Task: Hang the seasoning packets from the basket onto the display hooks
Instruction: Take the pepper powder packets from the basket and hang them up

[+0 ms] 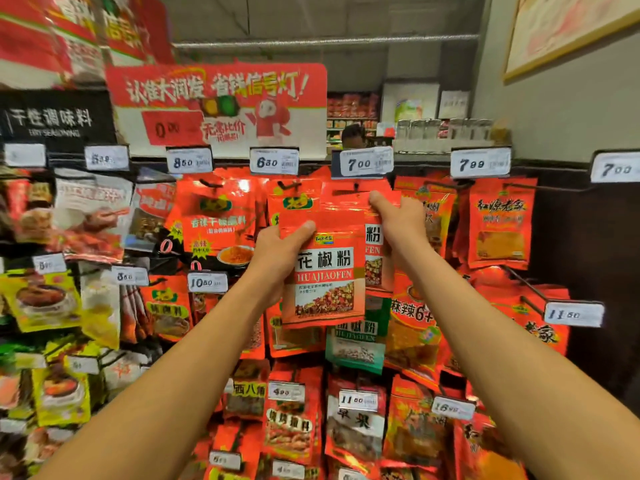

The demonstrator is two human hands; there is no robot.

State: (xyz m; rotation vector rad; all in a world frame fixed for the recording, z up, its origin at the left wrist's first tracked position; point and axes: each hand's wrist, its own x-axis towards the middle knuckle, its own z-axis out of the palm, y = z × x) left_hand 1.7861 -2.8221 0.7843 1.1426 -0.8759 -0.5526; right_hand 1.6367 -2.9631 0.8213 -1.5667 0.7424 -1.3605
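Head view, grip first. Left hand (277, 252) curled round the left edge of a red huajiao packet (323, 271), thumb laid across the top front, fingers hidden behind. Right hand (398, 220) pinching the upper right corner of a second like packet (375, 244) just behind the first, thumb up near the top seal. Both packets raised against the display, tops just below the hook (356, 187) under the 7.00 price tag (366, 163).

Judged step: threading the hang hole onto that hook. Hole itself not resolvable; hook tip partly hidden by foil. To do well: hold the top seal flat and taut, line the hole with the tip, push straight back along the hook, then let go. Right hand best kept high to steady the seal; left hand to carry the weight from below. Risk: creased foil closing the hole, or knocking the neighbouring packets (498, 223) off their hooks.

No surface in view; basket not visible either. Pegboard wall (571, 237) crowded with red, yellow and green packets in rows, white tags on hook ends. Red promotional sign (221, 105) above, black "dry seasoning" header (55, 119) at left. Grey wall right, more shelving beyond.
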